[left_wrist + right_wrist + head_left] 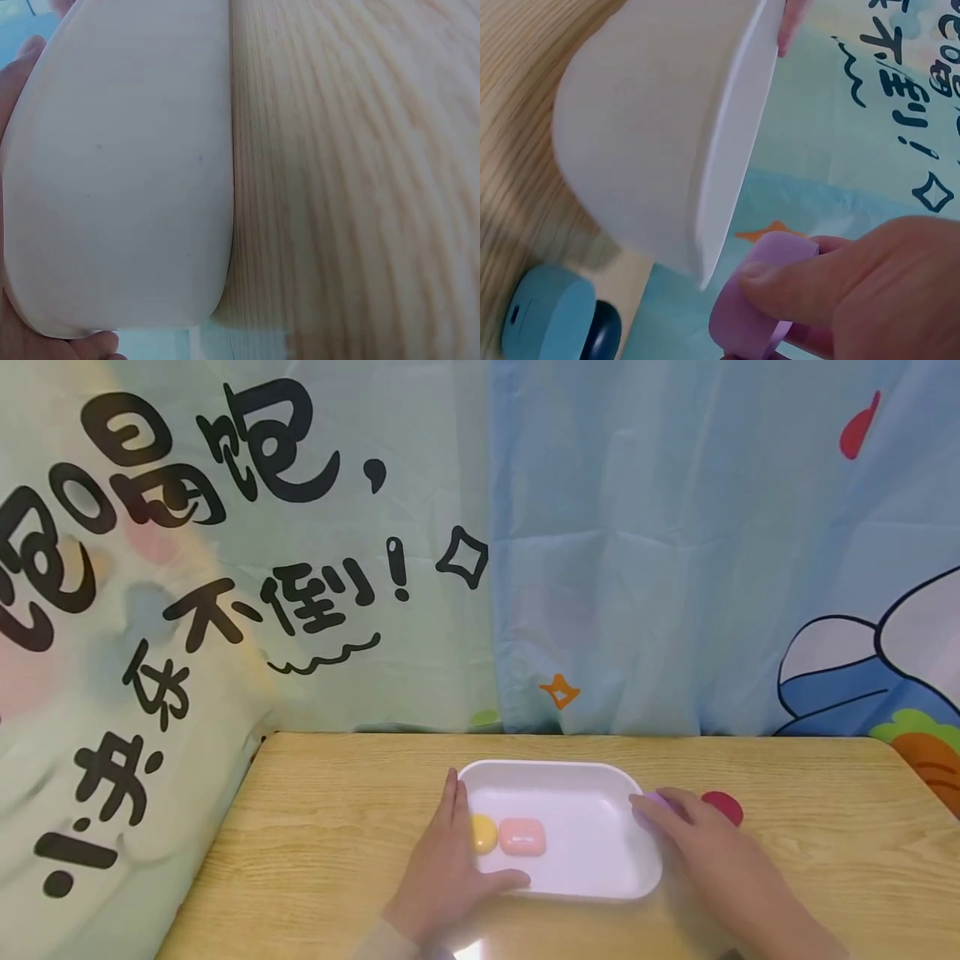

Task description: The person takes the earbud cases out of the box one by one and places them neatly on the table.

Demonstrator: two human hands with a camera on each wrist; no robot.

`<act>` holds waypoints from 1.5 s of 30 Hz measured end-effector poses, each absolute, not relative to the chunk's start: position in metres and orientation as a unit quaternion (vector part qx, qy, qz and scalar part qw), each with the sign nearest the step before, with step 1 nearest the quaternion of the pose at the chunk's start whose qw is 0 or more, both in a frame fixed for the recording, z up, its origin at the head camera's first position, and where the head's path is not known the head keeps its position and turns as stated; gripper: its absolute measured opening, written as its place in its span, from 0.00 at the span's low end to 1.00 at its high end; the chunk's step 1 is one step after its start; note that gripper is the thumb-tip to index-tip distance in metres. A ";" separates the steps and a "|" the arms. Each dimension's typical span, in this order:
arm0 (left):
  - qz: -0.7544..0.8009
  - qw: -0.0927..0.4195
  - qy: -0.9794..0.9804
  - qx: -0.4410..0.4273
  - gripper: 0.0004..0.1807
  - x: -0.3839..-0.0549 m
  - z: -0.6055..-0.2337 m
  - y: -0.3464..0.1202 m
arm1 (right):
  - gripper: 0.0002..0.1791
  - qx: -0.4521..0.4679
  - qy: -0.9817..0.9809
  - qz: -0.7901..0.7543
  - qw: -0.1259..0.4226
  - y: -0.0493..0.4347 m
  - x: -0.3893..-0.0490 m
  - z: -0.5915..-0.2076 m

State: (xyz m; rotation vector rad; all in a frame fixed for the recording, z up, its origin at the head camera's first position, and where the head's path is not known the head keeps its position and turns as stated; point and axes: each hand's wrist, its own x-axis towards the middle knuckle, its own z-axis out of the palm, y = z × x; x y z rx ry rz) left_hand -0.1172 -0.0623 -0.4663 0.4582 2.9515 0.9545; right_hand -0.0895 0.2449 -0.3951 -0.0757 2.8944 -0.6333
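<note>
A white tray stands on the wooden table, holding a yellow round piece and a pink rounded rectangular piece. My left hand grips the tray's left end, its thumb over the near rim and its fingers along the left side. Beyond the tray's right end, my right hand pinches a purple piece between thumb and fingers. In the right wrist view this piece is apart from the tray's rim. The hand hides most of it in the head view.
A dark red round piece lies just past my right hand. Below the tray in the right wrist view are a light blue piece and a dark navy piece. A printed curtain hangs behind the table.
</note>
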 end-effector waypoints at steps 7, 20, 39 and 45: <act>0.303 0.007 0.942 0.148 0.75 -0.118 -0.469 -0.063 | 0.30 -0.129 0.985 -0.106 -0.032 0.263 -0.082 -0.407; 0.301 0.007 0.942 0.147 0.74 -0.120 -0.469 -0.064 | 0.31 -0.103 0.990 -0.092 0.019 0.294 -0.083 -0.418; 0.303 0.003 0.942 0.146 0.74 -0.119 -0.469 -0.063 | 0.23 -0.063 0.994 -0.085 0.034 0.327 -0.082 -0.437; 0.301 0.001 0.942 0.146 0.74 -0.119 -0.469 -0.062 | 0.31 -0.014 0.987 -0.125 0.098 0.335 -0.090 -0.440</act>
